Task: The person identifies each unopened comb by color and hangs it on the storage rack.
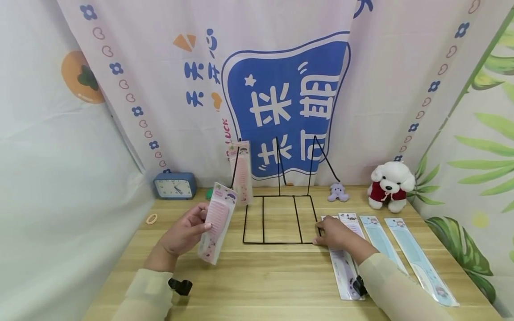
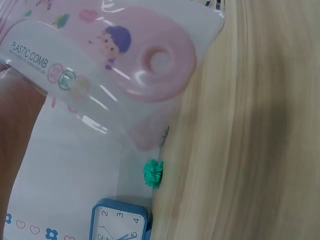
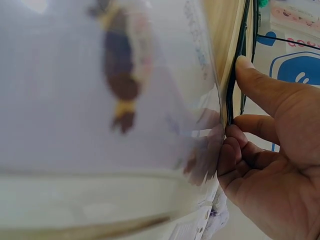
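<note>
My left hand [image 1: 185, 232] pinches the comb [image 1: 218, 215] midway along its left edge, top leaning right; my right hand [image 1: 338, 234] grips the rack [image 1: 281, 243] at its near right corner.

Pinching the black wire frame [image 3: 230, 100] with the right hand [image 3: 280, 140] here, touching the wire with the fingertips [image 3: 245, 62]. Looming large on the left, blurred, close to the lens: clear plastic packaging [image 3: 65, 115] bearing a dark, brownish printed figure [image 3: 121, 65]. Peeking through behind: pale wooden bench [image 3: 219, 30]. Now upper right, showing pink-printed packaging [image 3: 295, 18] above blue-and-white cloth [image 3: 302, 65].
</note>
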`<state>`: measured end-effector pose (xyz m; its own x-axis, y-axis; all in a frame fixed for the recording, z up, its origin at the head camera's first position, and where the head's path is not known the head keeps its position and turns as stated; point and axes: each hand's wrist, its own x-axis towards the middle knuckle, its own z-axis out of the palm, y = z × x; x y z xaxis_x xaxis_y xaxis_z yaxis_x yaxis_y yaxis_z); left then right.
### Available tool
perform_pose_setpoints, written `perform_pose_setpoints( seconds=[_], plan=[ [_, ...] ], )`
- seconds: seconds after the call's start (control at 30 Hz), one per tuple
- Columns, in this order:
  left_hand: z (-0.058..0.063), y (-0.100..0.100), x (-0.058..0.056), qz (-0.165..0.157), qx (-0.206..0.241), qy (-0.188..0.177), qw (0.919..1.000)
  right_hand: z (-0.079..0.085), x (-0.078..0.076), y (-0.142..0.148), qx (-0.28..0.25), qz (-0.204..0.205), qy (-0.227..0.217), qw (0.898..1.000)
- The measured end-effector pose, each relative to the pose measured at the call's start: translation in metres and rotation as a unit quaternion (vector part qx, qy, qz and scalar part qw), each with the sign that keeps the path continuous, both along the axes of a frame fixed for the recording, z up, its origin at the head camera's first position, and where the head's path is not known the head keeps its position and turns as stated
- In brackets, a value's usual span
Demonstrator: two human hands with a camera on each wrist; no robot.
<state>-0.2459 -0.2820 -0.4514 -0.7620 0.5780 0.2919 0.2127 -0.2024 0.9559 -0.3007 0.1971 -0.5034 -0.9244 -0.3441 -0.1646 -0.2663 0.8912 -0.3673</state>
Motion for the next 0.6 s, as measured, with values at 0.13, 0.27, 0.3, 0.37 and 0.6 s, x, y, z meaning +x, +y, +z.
perform_pose_setpoints(
  seconds=[0.13,0.27,0.3,0.37,0.6],
  plan=[
    [0.0016,0.0044,-0.0023,-0.004,-0.002,0.006,1.0,-0.0005,-0.0001,0.0005,-0.004,-0.001,0.003,1.0],
    [0.0015,0.0065,-0.004,-0.011,0.002,0.014,0.9998,-0.001,-0.0008,0.0003,-0.006,-0.001,0.002,1.0],
    [0.0016,0.007,-0.0045,-0.012,0.003,0.016,0.9998,-0.001,-0.0009,0.0002,-0.006,-0.001,0.001,1.0],
    [0.002,0.0076,-0.0052,-0.014,0.001,0.019,0.9997,-0.0007,-0.0007,0.0001,-0.007,-0.001,0.001,1.0],
    [0.004,0.0083,-0.0055,-0.007,-0.002,0.014,0.9999,0.0005,0.0012,-0.0004,-0.007,0.003,0.005,1.0]
  ],
)
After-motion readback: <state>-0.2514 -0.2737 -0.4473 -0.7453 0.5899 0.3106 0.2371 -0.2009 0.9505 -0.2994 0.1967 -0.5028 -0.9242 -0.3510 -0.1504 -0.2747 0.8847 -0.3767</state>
